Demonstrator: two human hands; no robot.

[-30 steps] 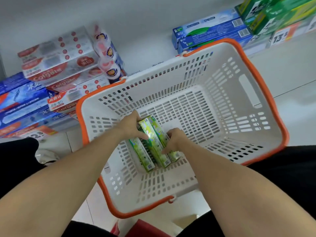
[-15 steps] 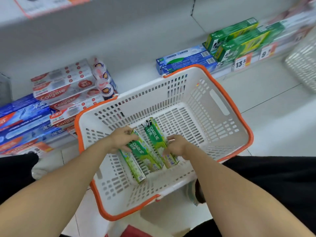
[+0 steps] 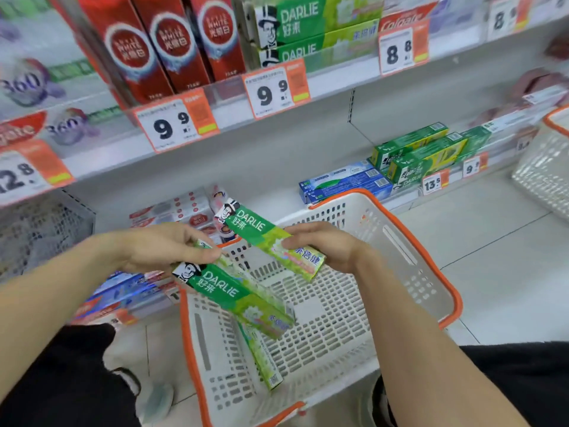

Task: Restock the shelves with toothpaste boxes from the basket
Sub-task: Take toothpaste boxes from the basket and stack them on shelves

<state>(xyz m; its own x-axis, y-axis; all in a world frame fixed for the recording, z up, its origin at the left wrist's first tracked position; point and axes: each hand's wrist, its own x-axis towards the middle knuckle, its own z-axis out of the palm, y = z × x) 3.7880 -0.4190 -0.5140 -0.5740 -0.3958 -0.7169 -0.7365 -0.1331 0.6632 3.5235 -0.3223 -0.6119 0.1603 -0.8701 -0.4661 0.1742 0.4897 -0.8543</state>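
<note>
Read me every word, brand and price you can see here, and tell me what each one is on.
"DARLIE": box in right hand
"DARLIE": box in left hand
"DARLIE": shelf boxes
"WHITE": red boxes
"9 9": price tag
"8 8": price tag
"13.5": price tag
Small print: blurred.

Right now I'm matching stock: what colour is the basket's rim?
Orange, on a white basket; the head view shows it best.
</note>
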